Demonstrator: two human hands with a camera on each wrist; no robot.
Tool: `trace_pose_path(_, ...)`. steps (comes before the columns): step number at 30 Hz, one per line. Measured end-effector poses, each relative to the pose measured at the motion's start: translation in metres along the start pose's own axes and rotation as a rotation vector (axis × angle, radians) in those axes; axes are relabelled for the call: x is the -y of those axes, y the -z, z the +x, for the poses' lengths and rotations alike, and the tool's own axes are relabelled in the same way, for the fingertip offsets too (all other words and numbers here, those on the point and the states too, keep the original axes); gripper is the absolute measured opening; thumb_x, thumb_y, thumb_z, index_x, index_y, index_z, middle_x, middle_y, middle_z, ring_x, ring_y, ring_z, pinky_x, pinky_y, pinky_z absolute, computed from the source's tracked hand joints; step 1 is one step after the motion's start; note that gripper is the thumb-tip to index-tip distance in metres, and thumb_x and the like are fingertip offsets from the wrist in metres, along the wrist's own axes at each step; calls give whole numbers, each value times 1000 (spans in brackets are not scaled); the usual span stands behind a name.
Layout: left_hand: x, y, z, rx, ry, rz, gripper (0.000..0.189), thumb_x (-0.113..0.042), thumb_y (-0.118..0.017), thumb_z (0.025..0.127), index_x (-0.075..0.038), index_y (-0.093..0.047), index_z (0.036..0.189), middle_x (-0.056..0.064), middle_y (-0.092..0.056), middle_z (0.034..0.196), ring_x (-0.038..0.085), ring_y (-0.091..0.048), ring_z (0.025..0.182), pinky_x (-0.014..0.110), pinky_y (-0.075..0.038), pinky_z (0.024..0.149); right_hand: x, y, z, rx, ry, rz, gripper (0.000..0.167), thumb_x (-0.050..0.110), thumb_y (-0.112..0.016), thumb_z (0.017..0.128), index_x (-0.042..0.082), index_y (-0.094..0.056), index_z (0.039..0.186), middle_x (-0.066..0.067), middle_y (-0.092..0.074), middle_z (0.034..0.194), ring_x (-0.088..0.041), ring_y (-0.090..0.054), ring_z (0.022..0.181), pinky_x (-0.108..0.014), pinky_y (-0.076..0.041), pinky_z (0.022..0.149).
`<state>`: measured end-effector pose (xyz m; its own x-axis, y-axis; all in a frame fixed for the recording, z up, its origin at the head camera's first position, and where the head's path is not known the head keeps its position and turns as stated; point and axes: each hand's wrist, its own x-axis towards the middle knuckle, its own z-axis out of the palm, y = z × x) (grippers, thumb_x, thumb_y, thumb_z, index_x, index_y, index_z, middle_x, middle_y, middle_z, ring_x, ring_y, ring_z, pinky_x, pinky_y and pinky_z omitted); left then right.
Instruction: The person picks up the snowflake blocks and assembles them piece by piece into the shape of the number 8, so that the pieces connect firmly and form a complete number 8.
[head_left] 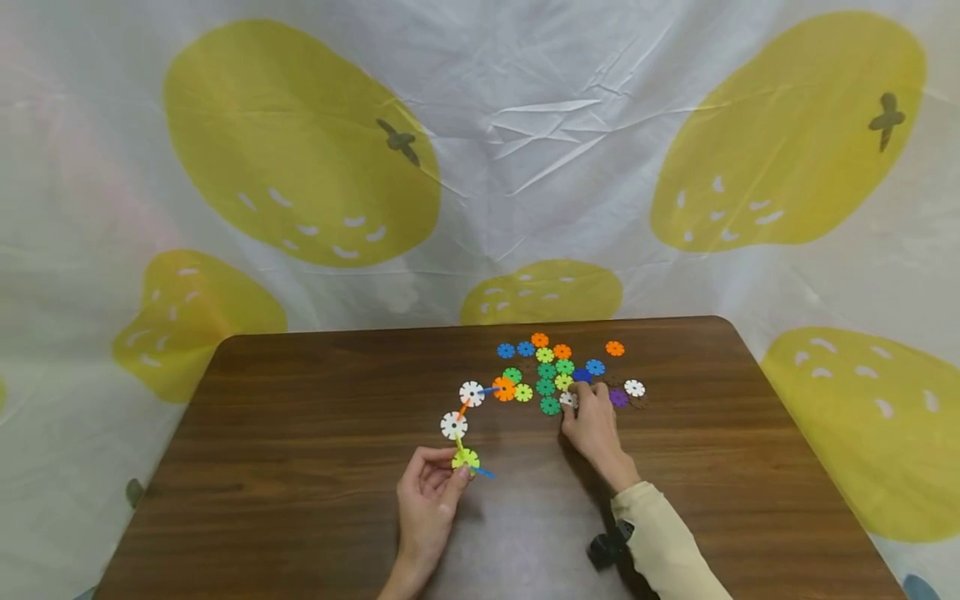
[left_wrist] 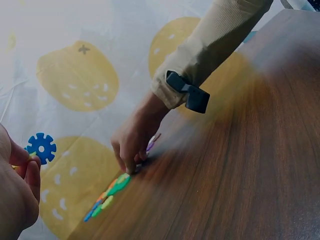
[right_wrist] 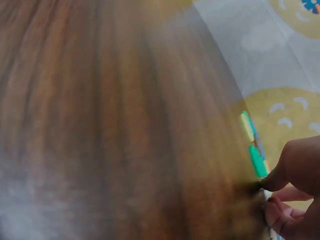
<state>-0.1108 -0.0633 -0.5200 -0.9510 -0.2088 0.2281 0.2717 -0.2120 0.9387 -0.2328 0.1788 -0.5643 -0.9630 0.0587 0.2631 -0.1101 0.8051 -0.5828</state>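
Observation:
My left hand (head_left: 429,500) pinches a yellow-green notched disc (head_left: 467,458) between thumb and fingers, at the near end of a chain of interlocking plastic discs. A blue disc (left_wrist: 41,148) is slotted onto it. Farther along the chain come two white discs (head_left: 453,426), joined by an edge-on orange disc (head_left: 464,408), then an orange disc (head_left: 505,388) at the far end. My right hand (head_left: 595,423) reaches down to the tabletop with curled fingers, thumb and fingertips at a white disc (head_left: 567,400), partly hidden by the hand.
Loose discs in several colours lie toward the table's back, including green (head_left: 551,406), purple (head_left: 618,397), white (head_left: 634,388) and orange (head_left: 615,348) ones. A patterned cloth (head_left: 510,192) hangs behind the wooden table (head_left: 300,450). The right sleeve wears a black wrist device (head_left: 609,546).

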Motion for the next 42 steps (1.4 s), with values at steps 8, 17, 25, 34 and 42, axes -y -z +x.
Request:
trace_pose_path(8,0,-1,0,0,37,10,25,20,-67,81,20,-56,104,4,-67,91,7,-69,78,19,-60,72,-2,2,0,17,-56,4,27,6,-75,84,-11,-62,101,-29,-53,104,-44,-59,88,-55,-54,77)
trace_pose_path(17,-1,-2,-1,22,-9,-16,25,20,-66,83,22,-54,104,7,-67,91,7,-68,78,18,-60,72,-7,8,-7,-6,26,82,26,0,-79,81,-1,-59,98,-16,-68,83,-28,-63,73,-41,-53,67)
trace_pose_path(25,0,-1,3,23,-28,-32,25,19,-65,84,23,-52,105,3,-67,92,7,-69,79,19,-60,73,12,23,-29,-55,76,283,12,-1,-77,85,6,-72,93,-5,-76,80,-15,-70,71,-24,-58,67)
trace_pose_path(34,-3,-2,9,-21,-5,-57,27,18,-66,84,23,-52,107,-2,-69,92,7,-70,79,22,-61,74,62,48,-66,-11,131,673,14,-3,-79,83,4,-76,96,-13,-77,82,-15,-74,69,-23,-61,64)
trace_pose_path(42,-7,-4,10,-34,-26,-61,27,17,-66,85,23,-51,107,1,-68,92,7,-70,78,22,-62,73,93,51,-88,52,238,782,14,-4,-78,84,1,-74,96,-19,-75,82,-13,-74,69,-27,-62,62)
